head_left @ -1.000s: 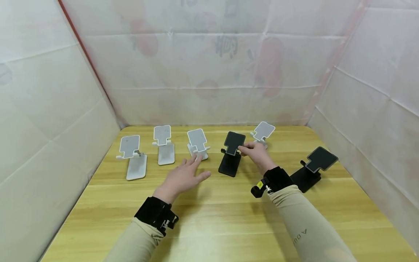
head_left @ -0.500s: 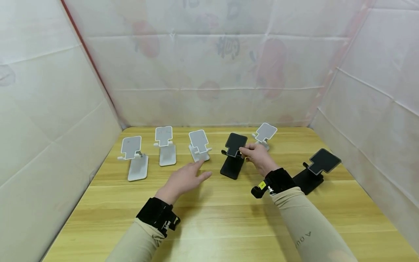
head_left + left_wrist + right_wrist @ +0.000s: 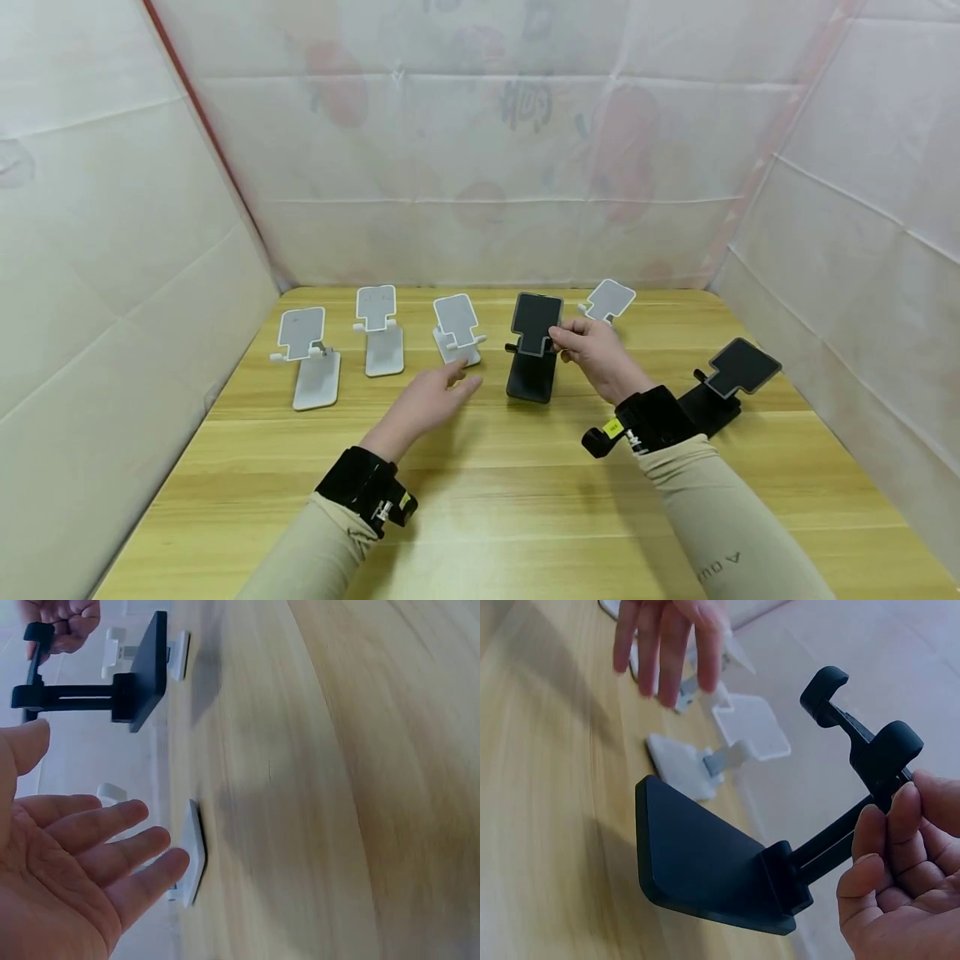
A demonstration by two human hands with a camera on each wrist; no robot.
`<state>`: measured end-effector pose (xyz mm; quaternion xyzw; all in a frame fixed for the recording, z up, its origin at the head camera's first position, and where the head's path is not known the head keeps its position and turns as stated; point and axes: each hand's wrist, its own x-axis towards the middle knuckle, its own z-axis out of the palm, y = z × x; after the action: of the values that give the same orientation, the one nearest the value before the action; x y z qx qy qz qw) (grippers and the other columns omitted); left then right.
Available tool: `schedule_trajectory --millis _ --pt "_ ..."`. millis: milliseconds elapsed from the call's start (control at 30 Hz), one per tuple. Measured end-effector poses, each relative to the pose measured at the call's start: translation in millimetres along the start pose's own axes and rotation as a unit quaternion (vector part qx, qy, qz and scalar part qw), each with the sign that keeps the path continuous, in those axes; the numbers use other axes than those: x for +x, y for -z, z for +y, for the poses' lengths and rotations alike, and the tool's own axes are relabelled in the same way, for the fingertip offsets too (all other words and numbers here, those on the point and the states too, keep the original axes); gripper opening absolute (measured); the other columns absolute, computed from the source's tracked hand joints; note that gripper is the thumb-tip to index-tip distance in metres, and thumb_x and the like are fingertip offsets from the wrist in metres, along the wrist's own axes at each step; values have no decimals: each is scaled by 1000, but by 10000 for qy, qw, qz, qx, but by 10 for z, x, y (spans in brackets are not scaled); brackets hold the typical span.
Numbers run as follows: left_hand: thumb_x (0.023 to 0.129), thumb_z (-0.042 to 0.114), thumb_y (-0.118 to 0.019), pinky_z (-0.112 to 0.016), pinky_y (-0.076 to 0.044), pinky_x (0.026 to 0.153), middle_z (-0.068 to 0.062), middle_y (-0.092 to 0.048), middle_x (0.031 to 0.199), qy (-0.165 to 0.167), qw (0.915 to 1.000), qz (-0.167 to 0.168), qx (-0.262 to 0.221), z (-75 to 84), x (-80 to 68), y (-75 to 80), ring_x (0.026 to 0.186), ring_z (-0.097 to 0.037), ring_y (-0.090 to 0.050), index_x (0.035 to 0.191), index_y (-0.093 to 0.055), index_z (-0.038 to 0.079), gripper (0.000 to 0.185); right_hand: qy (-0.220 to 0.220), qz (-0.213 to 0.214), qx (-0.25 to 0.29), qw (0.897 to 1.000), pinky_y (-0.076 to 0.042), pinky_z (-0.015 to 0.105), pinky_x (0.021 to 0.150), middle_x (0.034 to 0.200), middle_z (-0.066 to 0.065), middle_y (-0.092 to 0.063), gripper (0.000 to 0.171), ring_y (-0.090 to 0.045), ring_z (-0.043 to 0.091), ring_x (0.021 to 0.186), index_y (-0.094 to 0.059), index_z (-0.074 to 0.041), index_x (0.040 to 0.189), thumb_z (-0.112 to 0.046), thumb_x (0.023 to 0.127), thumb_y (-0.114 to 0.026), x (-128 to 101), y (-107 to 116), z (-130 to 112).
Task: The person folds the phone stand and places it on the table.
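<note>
A black phone stand (image 3: 536,319) is pinched by the right hand (image 3: 598,357) at the lower right edge of its plate. In the right wrist view the thumb and fingertips close on the phone stand near the hooks, and the flat base (image 3: 697,855) hangs tilted over the table. The left hand (image 3: 422,406) hovers low over the table, fingers extended and holding nothing. Just beyond its fingertips is a white phone stand (image 3: 455,321). The left wrist view shows the palm with fingers spread a little, a white base (image 3: 193,859) behind them.
Two more white phone stands, one at the left (image 3: 302,333) and one beside it (image 3: 376,308), stand on the wooden table (image 3: 487,517). Behind the right hand is another white stand (image 3: 611,298). A second black stand (image 3: 742,365) is at the right. White sheeting (image 3: 480,142) encloses the table.
The right hand has raised the black phone stand a little and turned it more upright toward the viewer. The left hand has drawn slightly back from the white stand, its fingers bending a little.
</note>
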<state>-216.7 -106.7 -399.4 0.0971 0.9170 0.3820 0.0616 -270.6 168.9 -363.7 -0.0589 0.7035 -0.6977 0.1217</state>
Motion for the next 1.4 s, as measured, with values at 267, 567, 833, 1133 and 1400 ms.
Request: schedule_trajectory --millis 267,567,833,1133,1400 --pt "105 50 -52 -51 -50 110 -18 -56 147 446 9820 -314 -1808 -27 35 -68 131 -36 -57 155 -43 7 66 146 -239 272 9992 -47 26 74 81 -1 -61 13 -51 16 77 -60 -9 92 -11 104 -60 -120 -100 -97" --pt "106 35 -57 -51 -55 103 -25 -58 141 792 9104 -918 -3955 -37 52 -164 123 -44 -62 152 -43 -1 60 386 -719 381 9959 -46 26 74 82 -1 -59 15 -52 15 78 -59 -9 90 -9 105 -57 -199 -282 -165" --pt "103 12 -61 -50 -57 100 -28 -62 134 814 8768 -983 -4636 -30 51 -213 116 -44 -66 143 -55 -1 43 480 -800 368 9950 -46 27 74 80 0 -59 17 -53 16 79 -56 -10 89 -8 105 -57 -197 -333 -144" --pt "97 -5 -62 -42 -62 92 -32 -62 129 1013 8574 -654 -5004 -51 68 -232 104 -38 -72 138 -56 -8 42 572 -802 -51 9951 -47 30 81 84 1 -61 11 -53 18 80 -60 -9 92 -9 103 -62 -183 -315 -142" --pt "96 -7 -62 -41 -63 91 -31 -62 131 1082 8644 -554 -4879 -47 52 -220 105 -38 -72 139 -55 -7 43 662 -726 -747 9924 -49 32 82 88 1 -64 10 -59 19 88 -63 -4 102 -13 101 -66 -168 -297 -161"
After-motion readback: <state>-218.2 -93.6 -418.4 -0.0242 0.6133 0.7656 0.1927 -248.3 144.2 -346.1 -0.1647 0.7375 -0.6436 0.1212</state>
